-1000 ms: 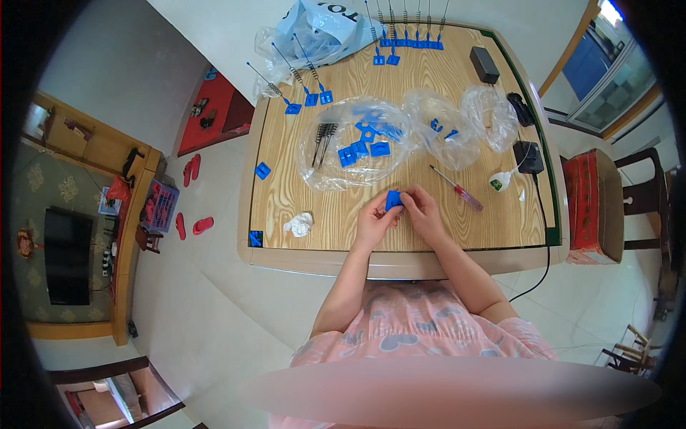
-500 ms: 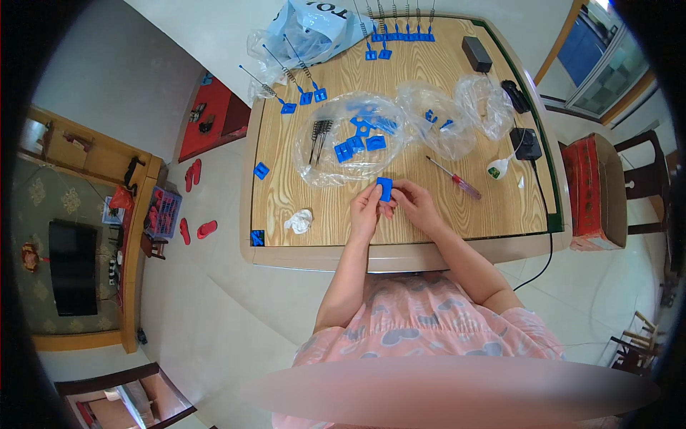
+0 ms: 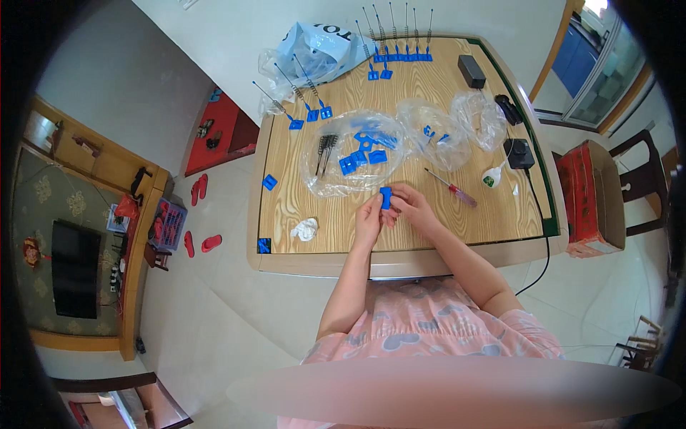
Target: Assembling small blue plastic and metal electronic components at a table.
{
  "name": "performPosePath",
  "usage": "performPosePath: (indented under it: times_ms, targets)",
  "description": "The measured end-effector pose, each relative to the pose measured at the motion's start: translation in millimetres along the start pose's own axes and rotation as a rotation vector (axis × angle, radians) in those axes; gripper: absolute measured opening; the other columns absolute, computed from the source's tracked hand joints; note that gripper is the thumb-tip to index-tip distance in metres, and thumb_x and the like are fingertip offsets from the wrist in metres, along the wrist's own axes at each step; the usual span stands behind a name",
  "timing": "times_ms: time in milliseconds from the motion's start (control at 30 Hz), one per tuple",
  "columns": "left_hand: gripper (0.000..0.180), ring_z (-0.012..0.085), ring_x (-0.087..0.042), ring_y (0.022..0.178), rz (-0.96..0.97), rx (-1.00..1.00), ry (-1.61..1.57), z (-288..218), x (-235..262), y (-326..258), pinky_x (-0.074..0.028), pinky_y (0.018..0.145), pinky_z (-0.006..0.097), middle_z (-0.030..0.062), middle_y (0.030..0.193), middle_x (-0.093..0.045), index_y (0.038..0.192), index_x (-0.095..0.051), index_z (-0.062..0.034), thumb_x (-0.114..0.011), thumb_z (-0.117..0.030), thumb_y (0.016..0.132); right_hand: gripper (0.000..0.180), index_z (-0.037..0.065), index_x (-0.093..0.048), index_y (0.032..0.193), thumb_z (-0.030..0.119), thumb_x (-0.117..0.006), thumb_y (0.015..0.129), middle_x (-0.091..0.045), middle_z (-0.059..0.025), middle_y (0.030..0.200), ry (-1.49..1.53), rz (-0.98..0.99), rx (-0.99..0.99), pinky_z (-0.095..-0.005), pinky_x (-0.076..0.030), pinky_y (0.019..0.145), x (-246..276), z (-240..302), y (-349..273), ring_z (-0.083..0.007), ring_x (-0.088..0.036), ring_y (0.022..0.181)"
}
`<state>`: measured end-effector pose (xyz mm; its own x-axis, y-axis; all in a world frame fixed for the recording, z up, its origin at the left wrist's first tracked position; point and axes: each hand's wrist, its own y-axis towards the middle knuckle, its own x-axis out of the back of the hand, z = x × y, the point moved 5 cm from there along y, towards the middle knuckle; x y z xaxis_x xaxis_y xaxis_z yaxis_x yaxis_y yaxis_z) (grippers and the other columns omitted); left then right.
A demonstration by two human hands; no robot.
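Note:
Between my two hands, near the front edge of the table, is a small blue plastic piece (image 3: 386, 198). My left hand (image 3: 369, 218) pinches it from the left side. Fingers of my right hand (image 3: 414, 209) close on its right edge, with some fingertips hidden behind it. Just beyond my hands lies a clear plastic bag (image 3: 325, 187) with blue square bases (image 3: 359, 159), flat blue parts and several dark springs (image 3: 325, 150) on it. A screwdriver (image 3: 457, 191) with a red translucent handle rests to the right of my right hand.
Blue bases with upright springs and rods stand in a row (image 3: 404, 57) at the back, three more (image 3: 312, 114) at left. Beside them sits a light blue bag (image 3: 329, 53). Crumpled white tissue (image 3: 305, 229), a single blue base (image 3: 269, 182), black adapters (image 3: 471, 71) and a cable lie on the table (image 3: 321, 239).
The view has shifted, so the table sits slightly lower in the picture. The blue piece has turned a little between my fingers and shows narrower; both hands still hold it.

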<state>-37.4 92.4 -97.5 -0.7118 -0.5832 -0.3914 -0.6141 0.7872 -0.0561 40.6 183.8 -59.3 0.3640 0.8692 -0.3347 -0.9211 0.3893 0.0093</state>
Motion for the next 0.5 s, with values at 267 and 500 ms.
performPosePath:
  times_ms: [267, 500]
  targets:
    - [0.023, 0.0110, -0.055, 0.053, 0.022, -0.001, 0.065, -1, -11, -4, -0.045, 0.049, 0.022, 0.0075, 0.069, -0.062, 0.109, -0.053, 0.0017, -0.050, -0.013, 0.092, 0.028, 0.002, -0.050, 0.116, 0.016, -0.050, 0.092, -0.059, -0.0032, 0.098, 0.188, 0.016, -0.058, -0.0254, -0.045, 0.070, 13, -7, -1, -0.0107, -0.055, 0.084]
    - [0.020, 0.0098, -0.056, 0.059, -0.122, -0.128, 0.120, 1, -3, -3, -0.046, 0.052, 0.022, 0.0077, 0.074, -0.063, 0.106, -0.057, 0.0020, -0.057, -0.006, 0.087, 0.026, 0.007, -0.049, 0.116, 0.018, -0.050, 0.092, -0.059, -0.0036, 0.103, 0.632, -0.024, -0.091, -0.0286, -0.047, 0.074, 34, -26, 11, -0.0135, -0.057, 0.088]
